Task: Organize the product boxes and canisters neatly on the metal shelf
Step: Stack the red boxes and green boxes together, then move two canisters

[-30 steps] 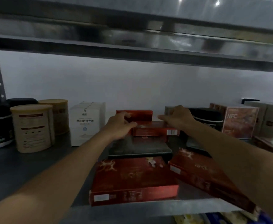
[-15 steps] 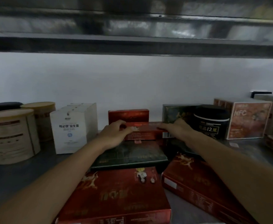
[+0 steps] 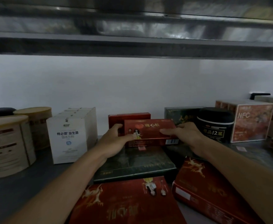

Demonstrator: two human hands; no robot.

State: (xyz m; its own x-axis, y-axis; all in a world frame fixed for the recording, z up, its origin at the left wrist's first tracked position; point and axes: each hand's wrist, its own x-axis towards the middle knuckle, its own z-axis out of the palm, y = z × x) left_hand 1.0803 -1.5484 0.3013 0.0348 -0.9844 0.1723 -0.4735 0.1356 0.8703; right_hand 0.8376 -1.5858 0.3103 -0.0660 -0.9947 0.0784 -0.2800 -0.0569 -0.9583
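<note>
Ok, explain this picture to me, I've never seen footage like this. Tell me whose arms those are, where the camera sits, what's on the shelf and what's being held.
There is no machine here. A person is working bare-handed, filmed by one wide-angle camera worn on the head. It looks forward and down, so the limbs come in from the bottom edge.

The left hand and right hand each grip one end of a small red box, with its printed face toward the camera. Below it lies a flat dark green box, and nearer the camera are large red boxes.

Everything sits on a grey metal shelf. On the left stand tan canisters and a white box. On the right are a black canister and an NFC box.
</note>
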